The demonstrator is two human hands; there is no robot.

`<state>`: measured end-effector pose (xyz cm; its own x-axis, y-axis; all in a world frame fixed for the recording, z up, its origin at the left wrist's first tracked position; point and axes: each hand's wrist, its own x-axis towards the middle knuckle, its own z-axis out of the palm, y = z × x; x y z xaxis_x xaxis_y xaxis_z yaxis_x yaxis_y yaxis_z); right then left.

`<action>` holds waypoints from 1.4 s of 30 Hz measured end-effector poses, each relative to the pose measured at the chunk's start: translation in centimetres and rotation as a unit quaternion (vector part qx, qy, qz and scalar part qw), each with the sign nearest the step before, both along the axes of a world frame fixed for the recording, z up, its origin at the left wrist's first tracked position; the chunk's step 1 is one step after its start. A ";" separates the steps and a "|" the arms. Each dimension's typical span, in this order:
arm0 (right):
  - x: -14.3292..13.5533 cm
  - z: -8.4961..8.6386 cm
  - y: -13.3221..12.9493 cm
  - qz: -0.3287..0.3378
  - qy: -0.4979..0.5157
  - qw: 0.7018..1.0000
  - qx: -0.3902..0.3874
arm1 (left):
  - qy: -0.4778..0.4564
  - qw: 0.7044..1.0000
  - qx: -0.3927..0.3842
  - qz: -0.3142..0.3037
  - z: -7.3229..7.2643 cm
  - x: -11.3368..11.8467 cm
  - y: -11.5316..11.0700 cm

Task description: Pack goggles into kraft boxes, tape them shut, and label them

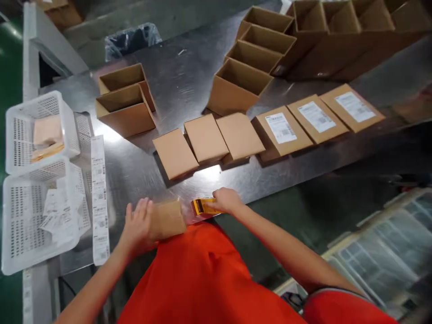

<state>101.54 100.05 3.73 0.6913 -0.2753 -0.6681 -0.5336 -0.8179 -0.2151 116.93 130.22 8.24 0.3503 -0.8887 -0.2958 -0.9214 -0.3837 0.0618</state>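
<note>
A: Nearest first?
B: Red cloth garment point(202, 274). Just ahead, at the near edge of a shiny grey steel table point(133, 175), a small brown cardboard box point(167, 220), slightly blurred. Against its left end, left hand point(137, 227), fingers extended and parted, not wrapped round. To its right, right hand point(227, 200), closed round a yellow-and-black hand tool point(200, 206), possibly a tape dispenser.
A: Handling of that box?
B: Contents hidden, so weight impossible to tell. Probably stiff along edges, softer mid-panel, apt to slide on smooth steel. Best held by opposite walls, near corners.
A: Farther off?
B: Leftward, a long white paper label strip point(100, 198), then white perforated plastic baskets point(22, 220). Ahead, three plain brown cardboard boxes point(205, 137); rightward, three white-labelled brown boxes point(316, 118). Beyond, open-topped brown cartons point(232, 96).
</note>
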 end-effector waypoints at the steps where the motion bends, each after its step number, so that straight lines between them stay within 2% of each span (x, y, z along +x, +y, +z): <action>1: 0.4 0.1 0.4 -0.008 -0.001 1.000 0.002 | 0.015 1.000 0.001 -0.021 -0.2 -1.1 -2.1; 2: 0.6 0.3 0.6 -0.015 -0.001 1.000 0.002 | 0.023 0.999 0.004 -0.032 -0.6 -2.2 -4.1; 4: 0.7 0.6 0.7 -0.027 0.001 1.000 -0.001 | 0.014 1.000 0.013 -0.016 -1.2 -4.0 -7.2; 6: 0.2 1.1 0.4 -0.035 0.004 0.999 -0.005 | 0.025 1.000 0.015 -0.006 -1.5 -4.8 -8.4; 9: -1.0 2.3 0.0 -0.047 0.011 0.999 -0.009 | 0.067 0.997 -0.008 -0.031 -0.6 -3.9 -6.8; 13: -1.7 5.0 0.4 -0.054 -0.017 0.998 -0.022 | 0.072 0.993 -0.090 -0.003 2.2 -1.5 -2.9; 15: -1.0 6.6 1.2 -0.049 -0.041 0.998 -0.029 | 0.078 0.987 -0.138 -0.007 3.8 -0.8 -1.9; 17: 0.2 7.9 2.3 -0.047 -0.055 0.997 -0.029 | 0.078 0.978 -0.188 -0.041 5.4 -0.4 -1.5; 21: 2.5 9.7 3.8 -0.064 -0.092 0.994 -0.006 | 0.072 0.950 -0.292 -0.084 8.5 0.3 -0.7; 25: 3.3 10.5 3.2 -0.071 -0.141 0.982 0.104 | 0.127 0.919 -0.364 -0.083 11.2 1.4 1.2; 29: 4.2 10.6 2.0 -0.103 -0.181 0.940 0.270 | 0.181 0.884 -0.426 -0.074 13.2 2.6 2.1; 32: 5.2 10.1 1.3 -0.122 -0.176 0.929 0.301 | 0.178 0.879 -0.428 -0.114 14.1 3.4 1.6; 34: 5.6 9.6 1.0 -0.130 -0.154 0.922 0.330 | 0.200 0.880 -0.414 -0.120 14.3 3.9 1.2; 37: 5.2 9.1 0.3 -0.149 -0.165 0.893 0.392 | 0.248 0.859 -0.445 -0.052 13.6 4.4 0.8; 39: 4.5 9.2 -0.2 -0.157 -0.185 0.899 0.364 | 0.259 0.843 -0.470 -0.038 12.0 4.3 0.5; 42: 3.5 9.5 -1.3 -0.150 -0.145 0.942 0.262 | 0.265 0.835 -0.478 -0.056 7.5 3.0 -0.3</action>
<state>105.03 98.77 13.24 0.8096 -0.1720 -0.5612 -0.5801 -0.3806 -0.7202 119.97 129.91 15.74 0.2944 -0.8261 0.4806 -0.6937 0.1612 0.7020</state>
